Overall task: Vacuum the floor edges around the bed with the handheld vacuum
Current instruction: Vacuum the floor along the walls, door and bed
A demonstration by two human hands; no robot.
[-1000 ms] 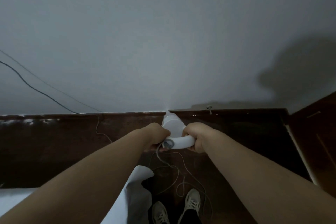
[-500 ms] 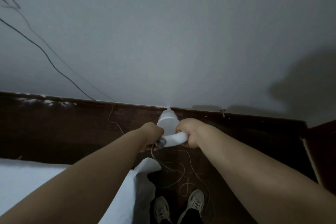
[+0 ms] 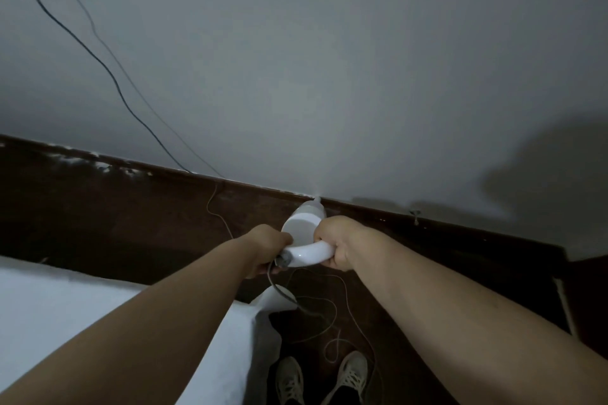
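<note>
Both hands grip the vacuum (image 3: 304,230) — right hand (image 3: 335,245) wraps its curved handle, left hand (image 3: 266,246) curls at the handle's cord end. Nozzle tip meets the wall's base; fingers hidden underneath.

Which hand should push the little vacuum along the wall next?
Probably the right hand: it grips the curved handle of the vacuum. The left hand only holds the handle's cord end.

Vacuum (image 3: 304,233) nozzle tip blurred against wall (image 3: 329,75). Handle ends covered by left hand (image 3: 268,248), right hand (image 3: 335,245). Bed (image 3: 49,315), shoes (image 3: 352,375) cropped by frame edges.
</note>
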